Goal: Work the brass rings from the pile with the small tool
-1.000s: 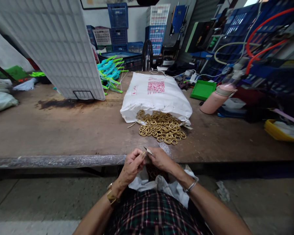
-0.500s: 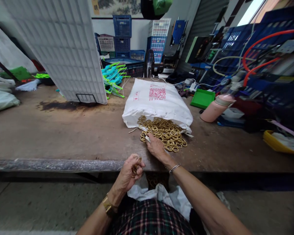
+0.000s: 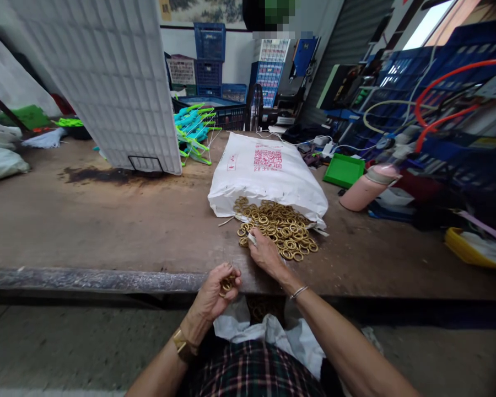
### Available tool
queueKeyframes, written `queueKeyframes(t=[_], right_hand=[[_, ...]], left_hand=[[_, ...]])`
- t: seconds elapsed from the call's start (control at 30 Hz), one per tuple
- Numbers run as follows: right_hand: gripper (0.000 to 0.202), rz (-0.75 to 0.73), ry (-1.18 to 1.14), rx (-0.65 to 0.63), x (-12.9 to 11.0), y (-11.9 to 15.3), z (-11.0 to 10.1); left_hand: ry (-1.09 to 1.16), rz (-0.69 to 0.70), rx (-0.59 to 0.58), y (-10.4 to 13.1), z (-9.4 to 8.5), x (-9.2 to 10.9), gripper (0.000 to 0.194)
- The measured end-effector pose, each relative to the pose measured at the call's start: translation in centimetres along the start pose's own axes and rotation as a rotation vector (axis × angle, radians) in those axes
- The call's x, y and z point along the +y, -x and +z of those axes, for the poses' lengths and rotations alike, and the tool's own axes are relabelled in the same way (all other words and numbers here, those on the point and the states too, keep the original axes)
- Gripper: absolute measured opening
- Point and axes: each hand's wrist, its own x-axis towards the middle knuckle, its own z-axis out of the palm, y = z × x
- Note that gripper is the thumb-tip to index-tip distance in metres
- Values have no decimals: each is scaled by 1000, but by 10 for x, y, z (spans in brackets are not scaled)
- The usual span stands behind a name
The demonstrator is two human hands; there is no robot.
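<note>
Several brass-coloured rings (image 3: 228, 284) lie in the curled fingers of my left hand (image 3: 215, 289), held just over the table's front edge. My right hand (image 3: 267, 256) reaches to the near left side of a loose pile of the same rings (image 3: 291, 229), its fingers bent down and pressed together among them. A white wrap (image 3: 252, 238) shows on one of its fingers. What its fingertips hold is hidden. The pile spills from the mouth of a white woven sack (image 3: 242, 160) with a red printed code, lying on its side.
A tall white ribbed panel (image 3: 119, 82) stands left of the sack, with green and blue plastic pieces (image 3: 194, 129) behind it. To the right are a green tray (image 3: 344, 170), a pink bottle (image 3: 366, 190) and a yellow container (image 3: 467, 248). A white bag (image 3: 268, 331) with dark contents lies below the table edge.
My left hand has turned slightly and moved a little down and left, showing more of the rings in it. My right hand stays at the pile. The view has shifted slightly.
</note>
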Motion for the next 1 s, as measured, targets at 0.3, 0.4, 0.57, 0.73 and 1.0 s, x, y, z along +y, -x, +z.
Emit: queueKeyframes(t=[0.3,0.4,0.57,0.73,1.0], right_hand=[[15,-74,-341,-4,-1,39,-7],[13,-104,-421,10,-5,45,-9],[12,-42,-608,-13,-12,46,-16],[25,63,-746,-105,-13,43,-15],[22,113,-798,-103,-10,40,-4]], left_hand=[[-576,211,145,-23,16,6,36],[-710,221,94,-29,18,5,32],[-757,284,102,-31,17,3,23],[-850,456,82,-27,19,2,20],[-688,161,72,-25,18,0,27]])
